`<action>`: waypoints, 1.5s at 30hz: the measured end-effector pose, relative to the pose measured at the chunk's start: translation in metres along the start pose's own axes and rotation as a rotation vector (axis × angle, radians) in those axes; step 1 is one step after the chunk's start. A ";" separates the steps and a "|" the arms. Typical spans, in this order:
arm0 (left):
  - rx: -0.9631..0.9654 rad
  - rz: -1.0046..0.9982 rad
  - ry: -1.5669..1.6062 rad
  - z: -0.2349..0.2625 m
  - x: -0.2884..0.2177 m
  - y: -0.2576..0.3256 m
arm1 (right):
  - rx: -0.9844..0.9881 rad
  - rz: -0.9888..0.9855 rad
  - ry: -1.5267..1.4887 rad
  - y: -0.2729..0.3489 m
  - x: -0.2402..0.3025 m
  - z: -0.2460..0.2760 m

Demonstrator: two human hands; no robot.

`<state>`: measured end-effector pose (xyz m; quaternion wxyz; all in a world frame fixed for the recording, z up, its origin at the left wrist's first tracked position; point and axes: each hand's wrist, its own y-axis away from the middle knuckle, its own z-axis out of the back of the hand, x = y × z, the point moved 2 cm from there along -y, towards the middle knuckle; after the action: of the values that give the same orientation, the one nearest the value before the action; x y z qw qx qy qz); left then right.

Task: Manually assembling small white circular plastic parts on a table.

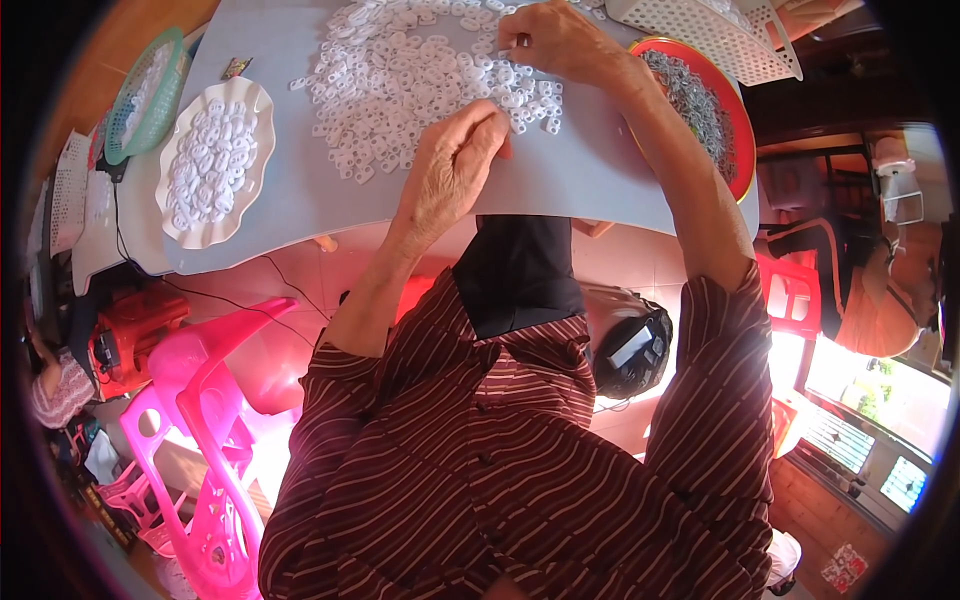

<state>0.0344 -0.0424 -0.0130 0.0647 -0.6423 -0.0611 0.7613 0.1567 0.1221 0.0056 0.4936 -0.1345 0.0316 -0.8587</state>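
Note:
A wide pile of small white plastic pieces (420,70) lies spread on the grey tabletop (580,175). My left hand (450,165) rests at the near edge of the pile with its fingers curled under; what is inside them is hidden. My right hand (555,40) reaches farther into the pile at the top, and its fingertips are pinched together on a white piece. A white scalloped plate (172,225) at the left holds more of the white pieces.
A red round tray (742,125) of small grey metal parts sits at the right, with a white slotted basket (700,30) behind it. A green mesh basket (150,95) stands far left. Below the table are pink plastic chairs (215,440) and a red stool (790,295). Another person (890,290) sits at the right.

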 end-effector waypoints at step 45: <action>-0.161 -0.084 0.213 -0.016 0.003 -0.003 | -0.669 -0.515 -1.306 0.091 0.099 -0.011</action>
<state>0.0494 -0.0389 -0.0176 0.0509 -0.7195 -0.1418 0.6779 0.1824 -0.0101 -0.0024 0.1305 -0.7579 -0.0403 -0.6379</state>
